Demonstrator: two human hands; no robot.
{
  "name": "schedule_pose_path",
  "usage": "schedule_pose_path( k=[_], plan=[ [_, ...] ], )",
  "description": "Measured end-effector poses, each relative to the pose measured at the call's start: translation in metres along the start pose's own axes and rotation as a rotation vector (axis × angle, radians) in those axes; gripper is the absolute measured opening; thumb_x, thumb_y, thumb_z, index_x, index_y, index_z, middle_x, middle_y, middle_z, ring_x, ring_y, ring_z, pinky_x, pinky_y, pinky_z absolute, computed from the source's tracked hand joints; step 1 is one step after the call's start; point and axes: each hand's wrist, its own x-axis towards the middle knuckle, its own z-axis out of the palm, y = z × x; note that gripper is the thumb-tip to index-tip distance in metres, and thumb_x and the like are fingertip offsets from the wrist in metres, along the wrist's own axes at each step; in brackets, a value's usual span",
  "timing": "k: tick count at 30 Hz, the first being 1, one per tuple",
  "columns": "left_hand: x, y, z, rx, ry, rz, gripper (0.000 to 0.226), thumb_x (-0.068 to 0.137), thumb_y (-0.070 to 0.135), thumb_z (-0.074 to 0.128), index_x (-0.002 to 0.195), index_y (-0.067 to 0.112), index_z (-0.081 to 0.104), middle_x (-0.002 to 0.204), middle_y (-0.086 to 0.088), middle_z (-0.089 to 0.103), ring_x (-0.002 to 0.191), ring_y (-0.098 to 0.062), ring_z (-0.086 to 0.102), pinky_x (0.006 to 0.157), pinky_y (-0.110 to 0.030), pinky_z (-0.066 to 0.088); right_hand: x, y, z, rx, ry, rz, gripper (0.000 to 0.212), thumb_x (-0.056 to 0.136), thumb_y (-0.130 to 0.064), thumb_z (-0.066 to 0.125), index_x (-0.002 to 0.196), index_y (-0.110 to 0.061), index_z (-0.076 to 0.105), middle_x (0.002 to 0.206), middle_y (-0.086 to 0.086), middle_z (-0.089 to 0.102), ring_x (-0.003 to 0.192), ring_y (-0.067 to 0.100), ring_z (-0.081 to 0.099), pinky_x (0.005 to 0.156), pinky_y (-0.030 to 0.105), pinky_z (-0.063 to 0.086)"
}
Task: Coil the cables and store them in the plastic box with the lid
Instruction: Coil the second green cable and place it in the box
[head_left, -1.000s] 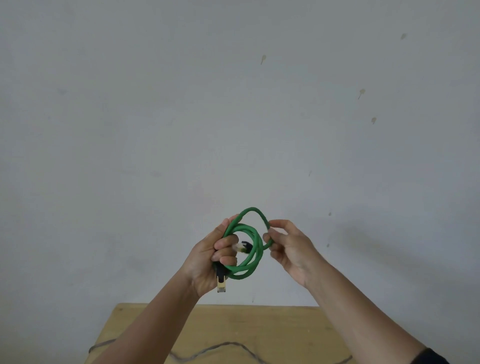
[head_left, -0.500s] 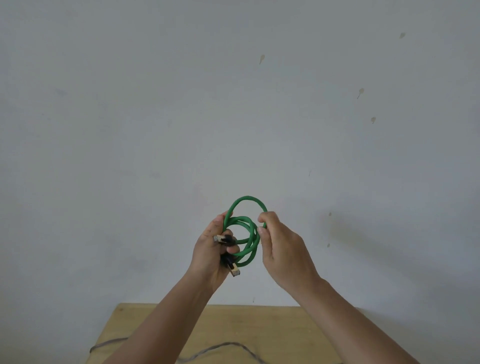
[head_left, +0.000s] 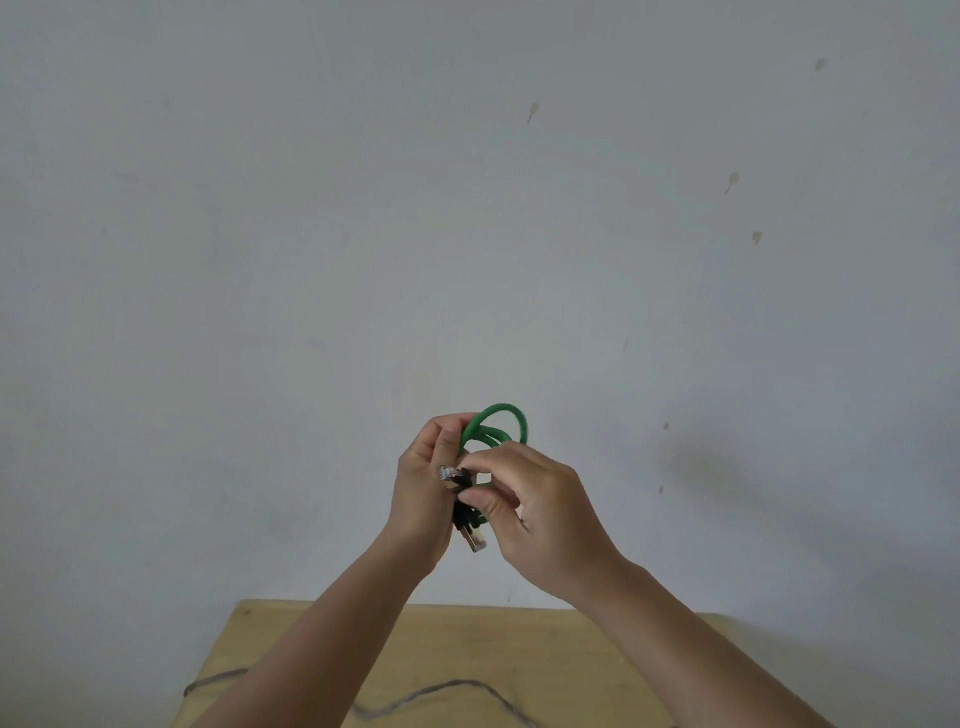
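Above a wooden table (head_left: 519, 649), the left hand (head_left: 421, 493) grips a coiled green cable (head_left: 498, 421) in curled fingers. The right hand (head_left: 535, 509), just beside it, pinches the cable's plug (head_left: 453, 475). A grey cable (head_left: 426, 693) lies on the table.

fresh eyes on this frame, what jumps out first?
The green cable, coiled into loops and held up mid-frame against the bare grey wall. The left hand holds the coil in its grip, while the right hand pinches near one connector; a second connector hangs below. At the bottom edge, a thin grey cable snakes loose across the wooden table.
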Motion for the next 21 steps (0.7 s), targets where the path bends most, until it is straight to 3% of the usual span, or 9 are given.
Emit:
schedule_pose_path(
  k=[2,4,7,9,13,16,21],
  plan=[
    [0.005,-0.003,-0.008,0.051,0.055,0.002,0.023,0.098,0.022,0.044,0.093,0.022,0.067,0.084,-0.013,0.056,0.073,-0.028,0.051,0.063,-0.035,0.046,0.000,-0.012,-0.002,0.148,0.010,-0.017,0.015,0.087,-0.019,0.058,0.098,-0.011,0.065,0.081,-0.020,0.056,0.070,0.000,0.053,0.065,0.012,0.043],
    [0.010,-0.005,-0.018,0.041,0.099,-0.025,0.024,0.098,0.021,0.044,0.095,0.021,0.068,0.086,-0.013,0.049,0.074,-0.029,0.044,0.065,-0.038,0.042,0.002,-0.022,-0.008,0.260,-0.017,-0.011,0.010,0.088,-0.009,0.058,0.096,-0.010,0.065,0.080,-0.019,0.052,0.072,-0.002,0.052,0.066,0.007,0.038],
    [0.010,-0.002,-0.023,-0.066,0.071,-0.075,0.042,0.098,0.029,0.042,0.070,0.019,0.072,0.058,-0.003,0.028,0.050,-0.013,0.029,0.043,-0.020,0.033,0.007,-0.023,-0.021,0.541,-0.078,0.201,0.012,0.092,-0.018,0.046,0.094,-0.015,0.057,0.085,-0.001,0.061,0.072,0.002,0.050,0.069,0.012,0.039],
    [0.007,0.004,-0.022,-0.121,0.036,-0.121,0.054,0.098,0.031,0.042,0.050,0.023,0.065,0.051,0.007,0.021,0.041,-0.007,0.021,0.038,-0.017,0.025,0.012,-0.012,-0.028,0.610,-0.047,0.353,0.019,0.094,-0.023,0.039,0.092,-0.011,0.054,0.076,-0.007,0.065,0.070,0.011,0.047,0.065,0.017,0.037],
    [0.007,0.007,-0.026,-0.190,0.007,-0.167,0.055,0.097,0.031,0.042,0.046,0.024,0.059,0.050,0.008,0.020,0.038,-0.005,0.019,0.037,-0.016,0.020,0.019,0.014,-0.036,0.420,-0.063,0.598,0.027,0.100,-0.025,0.038,0.089,-0.017,0.061,0.055,-0.013,0.051,0.061,0.013,0.040,0.063,0.025,0.033],
    [0.005,0.007,-0.025,-0.197,-0.045,-0.191,0.049,0.096,0.032,0.043,0.050,0.023,0.056,0.051,0.008,0.020,0.038,-0.004,0.019,0.036,-0.015,0.020,0.021,0.020,-0.037,0.289,-0.137,0.649,0.030,0.098,-0.028,0.041,0.090,-0.021,0.069,0.054,-0.012,0.051,0.056,0.005,0.042,0.063,0.024,0.033],
    [0.000,0.009,-0.016,-0.166,-0.117,-0.239,0.057,0.097,0.032,0.040,0.046,0.024,0.061,0.050,0.008,0.020,0.039,-0.004,0.018,0.038,-0.016,0.019,0.026,0.020,-0.036,0.209,-0.169,0.643,0.032,0.097,-0.033,0.044,0.085,-0.019,0.071,0.052,-0.011,0.050,0.055,0.016,0.034,0.058,0.029,0.032]
  ],
)
